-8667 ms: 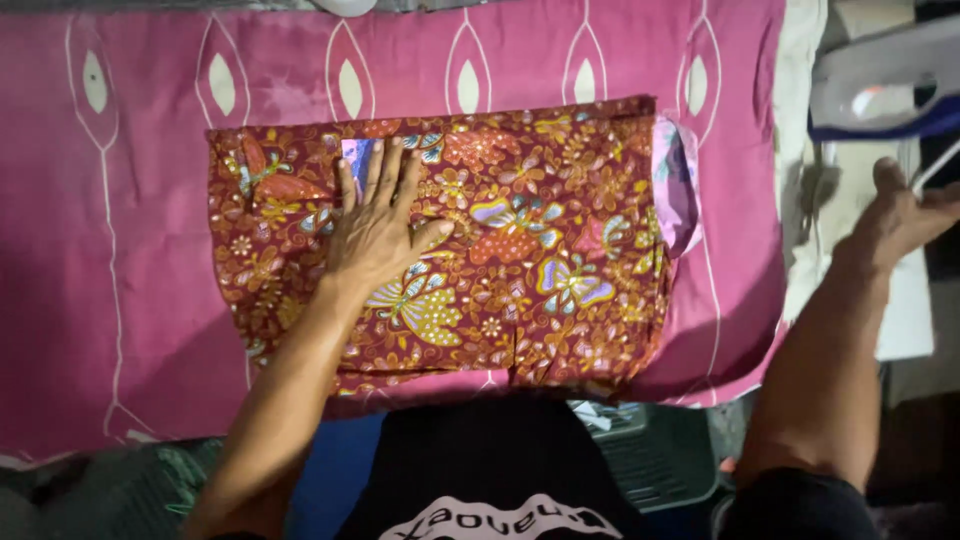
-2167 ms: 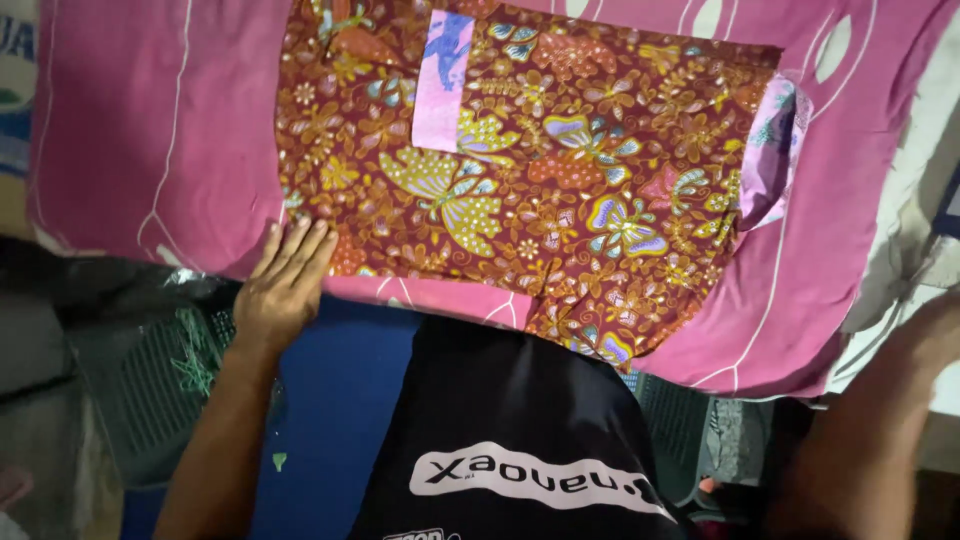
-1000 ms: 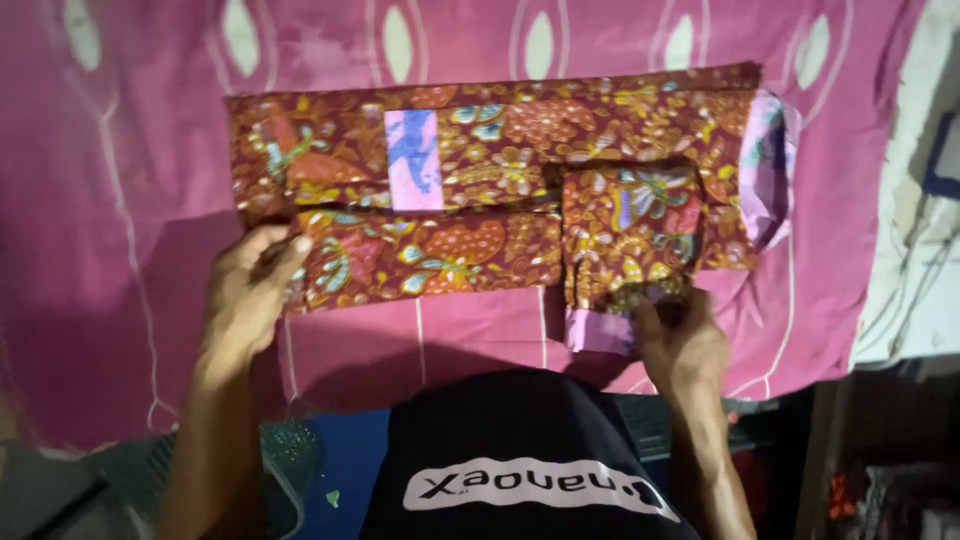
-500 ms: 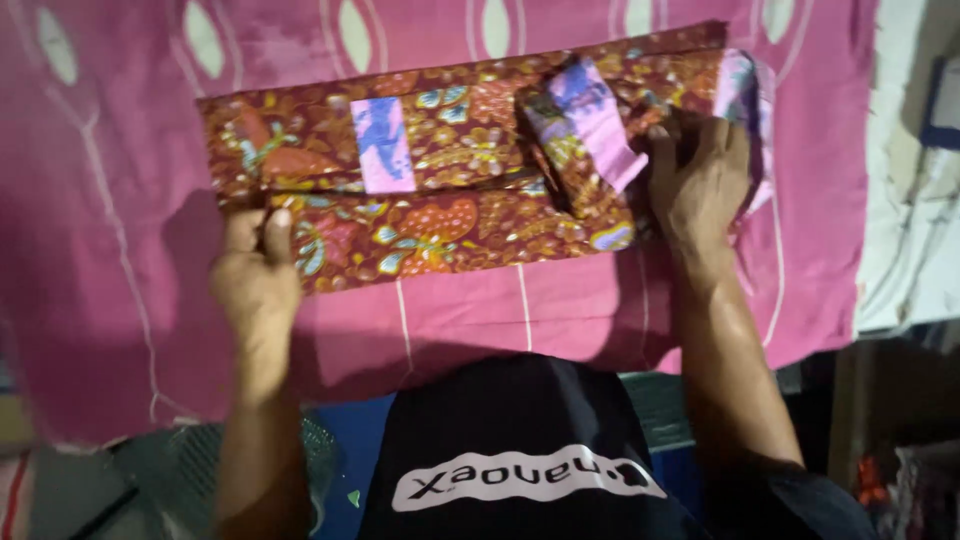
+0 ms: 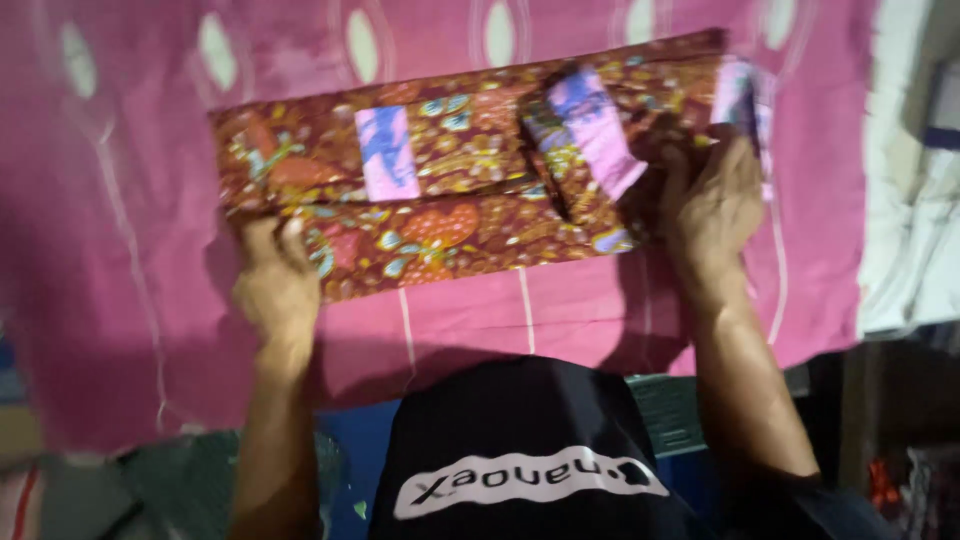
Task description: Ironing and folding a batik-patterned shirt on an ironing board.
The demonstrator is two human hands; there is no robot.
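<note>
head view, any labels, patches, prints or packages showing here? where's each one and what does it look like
Pale lilac-blue rectangular patch: on the folded red-brown patterned cloth, left of centre, upright.
Second lilac-pink strip: right of centre on a turned-over flap, tilted.
White print: across the person's black shirt, bottom centre, curved band.
No packages or screens that I can make out.

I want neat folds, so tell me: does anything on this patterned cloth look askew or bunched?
Yes. Near the right hand, a flap of the patterned cloth is turned up crooked, pale underside showing. The lower edge by the left hand also runs slanted across the pink cover.
</note>
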